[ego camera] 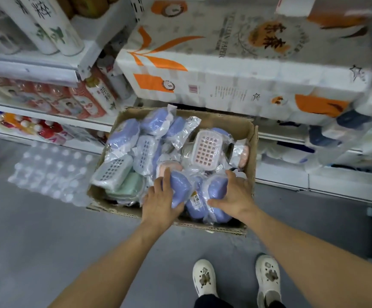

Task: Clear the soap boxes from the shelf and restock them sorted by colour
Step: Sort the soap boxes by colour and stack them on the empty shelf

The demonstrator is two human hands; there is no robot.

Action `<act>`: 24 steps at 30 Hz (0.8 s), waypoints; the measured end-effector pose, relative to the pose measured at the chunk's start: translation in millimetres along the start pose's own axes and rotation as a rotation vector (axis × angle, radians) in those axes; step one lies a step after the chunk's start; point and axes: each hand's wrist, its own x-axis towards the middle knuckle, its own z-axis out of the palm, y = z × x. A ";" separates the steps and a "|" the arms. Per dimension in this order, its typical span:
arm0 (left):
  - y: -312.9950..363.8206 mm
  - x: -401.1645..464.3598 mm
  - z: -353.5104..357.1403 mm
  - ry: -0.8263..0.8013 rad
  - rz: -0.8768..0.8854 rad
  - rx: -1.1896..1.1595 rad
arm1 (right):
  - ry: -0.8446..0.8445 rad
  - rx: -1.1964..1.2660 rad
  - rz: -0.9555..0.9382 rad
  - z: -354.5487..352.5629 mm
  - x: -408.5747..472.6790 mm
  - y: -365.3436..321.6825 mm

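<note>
A cardboard box (250, 152) on the floor holds several plastic-wrapped soap boxes, mostly purple, with a pink one (206, 150) lying grid side up and a green one (122, 185) at the left. My left hand (161, 202) grips a purple soap box (180, 188) at the near side of the carton. My right hand (234, 194) presses down on another purple soap box (217, 188) beside it, fingers curled over its wrapper.
Large packs of toilet paper (236, 63) are stacked on the shelf above the carton. Shelves (47, 107) at the left carry bottles and tubes. A shrink-wrapped pack of water bottles (51, 172) lies on the floor left of the carton. My white shoes (236, 278) stand below.
</note>
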 end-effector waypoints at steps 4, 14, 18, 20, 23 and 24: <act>28.2 -12.4 -25.3 0.045 -0.004 -0.253 | 0.171 0.149 -0.083 -31.9 -20.2 0.5; 203.6 -53.4 -77.3 0.127 0.292 -0.410 | 0.407 0.466 -0.197 -181.5 -111.9 110.8; 308.9 -88.5 -67.0 0.134 0.374 -0.485 | 0.491 0.521 -0.204 -244.0 -161.0 194.9; 362.8 -106.5 -55.4 0.119 0.417 -0.502 | 0.507 0.543 -0.194 -270.2 -186.6 245.9; 444.5 -132.4 -32.7 0.086 0.469 -0.515 | 0.580 0.547 -0.157 -303.6 -225.7 329.3; 470.8 -140.4 -23.9 0.075 0.486 -0.524 | 0.608 0.542 -0.134 -313.7 -238.5 356.7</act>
